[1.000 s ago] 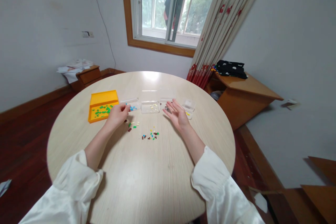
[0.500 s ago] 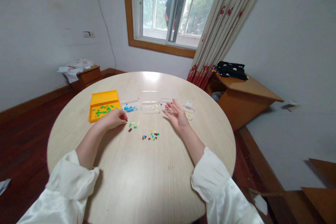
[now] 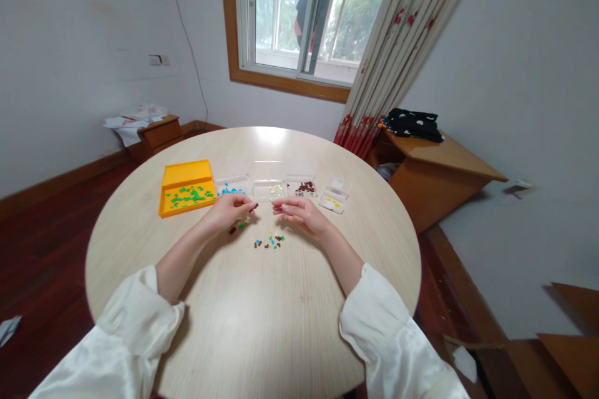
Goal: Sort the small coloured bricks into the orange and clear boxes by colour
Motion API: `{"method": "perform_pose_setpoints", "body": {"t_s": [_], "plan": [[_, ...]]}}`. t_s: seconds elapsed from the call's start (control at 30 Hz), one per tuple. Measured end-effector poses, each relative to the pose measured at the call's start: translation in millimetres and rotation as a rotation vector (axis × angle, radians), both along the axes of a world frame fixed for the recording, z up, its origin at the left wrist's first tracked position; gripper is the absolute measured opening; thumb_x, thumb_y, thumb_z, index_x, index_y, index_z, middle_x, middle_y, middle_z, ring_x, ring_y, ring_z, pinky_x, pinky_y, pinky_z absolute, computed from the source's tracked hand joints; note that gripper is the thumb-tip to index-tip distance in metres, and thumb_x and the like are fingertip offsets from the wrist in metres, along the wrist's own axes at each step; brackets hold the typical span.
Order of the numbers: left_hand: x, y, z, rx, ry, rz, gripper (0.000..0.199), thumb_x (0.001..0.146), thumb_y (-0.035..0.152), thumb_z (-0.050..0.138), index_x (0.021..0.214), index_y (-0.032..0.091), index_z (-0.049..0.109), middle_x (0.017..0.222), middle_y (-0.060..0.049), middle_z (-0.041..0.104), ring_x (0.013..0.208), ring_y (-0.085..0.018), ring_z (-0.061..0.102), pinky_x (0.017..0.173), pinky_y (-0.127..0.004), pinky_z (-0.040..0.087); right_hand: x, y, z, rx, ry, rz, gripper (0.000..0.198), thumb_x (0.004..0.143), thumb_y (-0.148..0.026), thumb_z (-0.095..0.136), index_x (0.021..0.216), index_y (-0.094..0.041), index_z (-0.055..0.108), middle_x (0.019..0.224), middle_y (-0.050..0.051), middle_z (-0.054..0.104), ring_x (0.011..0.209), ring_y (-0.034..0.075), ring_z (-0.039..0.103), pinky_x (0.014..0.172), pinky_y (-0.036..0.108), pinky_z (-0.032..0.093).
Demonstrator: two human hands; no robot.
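Observation:
My left hand (image 3: 231, 211) pinches a small dark brown building brick (image 3: 254, 206) between thumb and fingertips, just above the table. Facing it, my right hand (image 3: 305, 215) has its fingers stretched out to the left, and nothing shows in them. Below the hands lies a loose group of tiny brown, green, blue and yellow bricks (image 3: 272, 241). A green brick (image 3: 241, 225) and a dark brown one (image 3: 232, 230) rest under my left hand, partly shaded by it.
Behind the hands stand a yellow box (image 3: 188, 165) with green bricks and clear boxes of blue bricks (image 3: 231, 189), cream pieces (image 3: 277, 190), brown bricks (image 3: 305, 187) and yellow pieces (image 3: 333, 202). All are on a round wooden table (image 3: 262, 318).
My left hand has moved right, and a brown brick now shows in its fingertips. My right hand has turned and come left toward it, uncovering the box of brown bricks.

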State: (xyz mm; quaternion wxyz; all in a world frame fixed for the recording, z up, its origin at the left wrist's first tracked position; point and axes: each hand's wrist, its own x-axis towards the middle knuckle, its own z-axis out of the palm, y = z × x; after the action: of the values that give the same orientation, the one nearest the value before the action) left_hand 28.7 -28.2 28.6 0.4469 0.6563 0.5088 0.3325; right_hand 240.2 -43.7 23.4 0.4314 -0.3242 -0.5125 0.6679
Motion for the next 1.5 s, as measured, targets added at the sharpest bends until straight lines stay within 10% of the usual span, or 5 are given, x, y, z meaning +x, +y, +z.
{"method": "perform_pose_setpoints", "body": {"t_s": [0.63, 0.97, 1.27, 1.5], "plan": [[8, -10, 4.5, 0.025, -0.007, -0.158, 0.034, 0.065, 0.049, 0.061, 0.062, 0.016, 0.058, 0.051, 0.003, 0.049, 0.046, -0.008, 0.039, 0.043, -0.020, 0.028, -3, -4, 0, 0.006, -0.069, 0.178, 0.037, 0.064, -0.043, 0.076, 0.091, -0.017, 0.074, 0.090, 0.009, 0.070, 0.087, 0.016, 0.062, 0.078, 0.031, 0.047], [0, 4, -3.5, 0.162, 0.041, 0.061, 0.046, 0.070, 0.059, 0.049, 0.049, 0.019, 0.043, 0.046, 0.004, 0.038, 0.044, -0.008, 0.034, 0.046, -0.023, 0.026, 16, 22, -9, -0.070, 0.329, -0.538, 0.021, 0.064, -0.026, 0.070, 0.084, -0.020, 0.071, 0.103, 0.006, 0.069, 0.107, 0.020, 0.055, 0.086, 0.034, 0.049], [-13, 7, 3.2, 0.271, 0.096, 0.175, 0.041, 0.072, 0.053, 0.051, 0.050, 0.019, 0.043, 0.046, 0.004, 0.037, 0.046, -0.009, 0.035, 0.047, -0.024, 0.024, 23, 26, -12, -0.166, 0.421, -0.583, 0.022, 0.066, -0.021, 0.067, 0.088, -0.019, 0.064, 0.104, 0.009, 0.066, 0.114, 0.020, 0.053, 0.094, 0.038, 0.049], [-35, 5, 12.4, 0.051, 0.276, -0.187, 0.025, 0.061, 0.041, 0.066, 0.061, 0.016, 0.063, 0.053, 0.000, 0.056, 0.050, -0.011, 0.045, 0.048, -0.022, 0.030, 22, 25, -11, -0.151, 0.403, -0.573, 0.021, 0.069, -0.024, 0.066, 0.089, -0.021, 0.063, 0.101, 0.007, 0.067, 0.110, 0.020, 0.056, 0.093, 0.039, 0.049]]}}
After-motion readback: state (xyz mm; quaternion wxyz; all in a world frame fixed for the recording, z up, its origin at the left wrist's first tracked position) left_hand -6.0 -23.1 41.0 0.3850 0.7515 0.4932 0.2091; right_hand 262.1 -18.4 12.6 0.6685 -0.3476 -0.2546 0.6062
